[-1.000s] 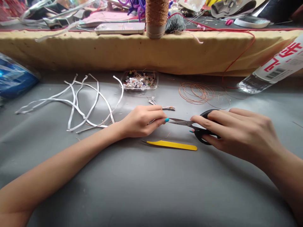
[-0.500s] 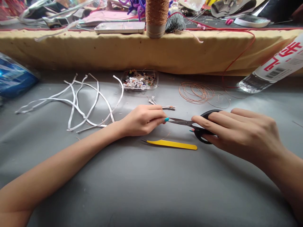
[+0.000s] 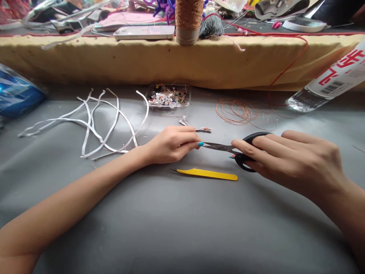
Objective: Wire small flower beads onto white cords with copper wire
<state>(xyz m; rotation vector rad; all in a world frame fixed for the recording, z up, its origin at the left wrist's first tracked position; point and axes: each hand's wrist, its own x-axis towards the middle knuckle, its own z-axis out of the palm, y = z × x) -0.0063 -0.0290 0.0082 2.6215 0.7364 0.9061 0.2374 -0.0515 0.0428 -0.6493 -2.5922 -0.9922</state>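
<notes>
Resting on a grey desk point(image 3: 176, 228), two bare hands meet near the middle of the view. The right hand point(image 3: 291, 160) is curled around the black handles of a pair of scissors point(image 3: 228, 149), fingers through and over the loops, with the blades nearly closed and pointing left, lying low over the desk. The left hand point(image 3: 171, 144) is pinched shut, thumb against fingertips, right at the blade tips; it seems to hold something small and thin there for the blades to reach, but what it is cannot be made out. Both forearms lie flat on the cloth, probably to steady fine work.

Just in front of the hands lies a pair of yellow tweezers point(image 3: 208, 174), close by and untouched. Behind the left hand is a short wrapped piece point(image 3: 199, 129) with white ends. Farther back, a clear tray of small beads point(image 3: 168, 98) sits against a raised yellow ledge point(image 3: 142, 61). White strips point(image 3: 94, 121) lie spread to the left, a loose coil of copper-coloured wire point(image 3: 239, 112) to the right, and a clear bottle point(image 3: 327, 85) lies tipped at the far right. A spool of tan thread point(image 3: 188, 19) stands on the ledge.
</notes>
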